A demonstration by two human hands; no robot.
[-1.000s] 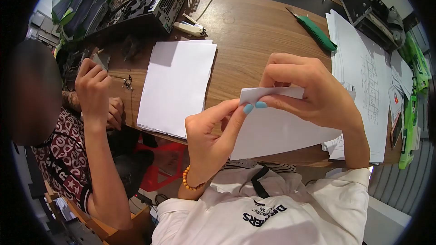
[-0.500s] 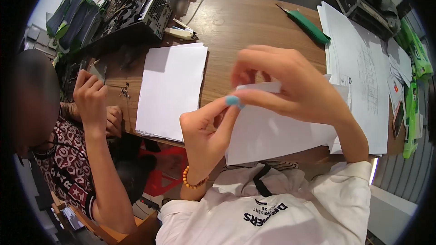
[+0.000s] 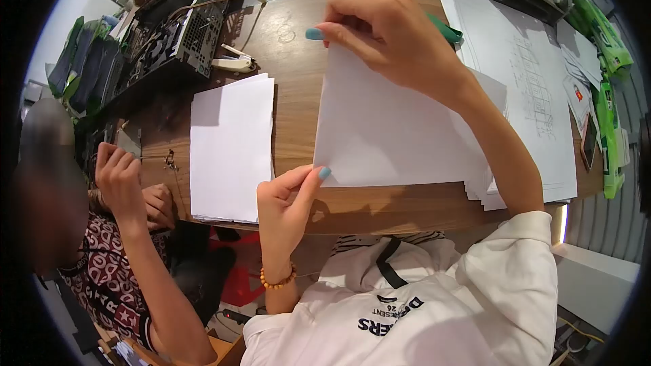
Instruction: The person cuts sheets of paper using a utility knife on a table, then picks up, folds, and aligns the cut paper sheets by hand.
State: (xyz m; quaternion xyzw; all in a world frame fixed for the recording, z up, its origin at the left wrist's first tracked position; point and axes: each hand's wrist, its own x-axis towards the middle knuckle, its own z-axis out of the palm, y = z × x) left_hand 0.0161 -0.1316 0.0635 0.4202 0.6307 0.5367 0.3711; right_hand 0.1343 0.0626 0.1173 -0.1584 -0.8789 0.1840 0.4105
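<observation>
A white sheet of paper [image 3: 400, 129] is held up over the table between my two hands. My left hand [image 3: 283, 210], with a beaded bracelet at its wrist, pinches the sheet's lower left corner between thumb and finger. Higher up, my right hand [image 3: 390, 37] is closed on the sheet's upper left corner, its thumb pointing left. A stack of white paper [image 3: 232, 146] lies on the wooden table [image 3: 291, 102] to the left of the held sheet.
A person [image 3: 122, 251] sits at the left, hands near small metal parts [image 3: 170, 160]. An opened computer case [image 3: 183, 41] and a white tool [image 3: 234, 61] lie at the back left. Printed sheets [image 3: 536, 95], a green-handled tool [image 3: 444, 29] and a phone [image 3: 588, 142] are at the right.
My hands have moved apart, the right one up and away, the left one slightly down and left. The sheet is now stretched out flat between them. The view has shifted a little.
</observation>
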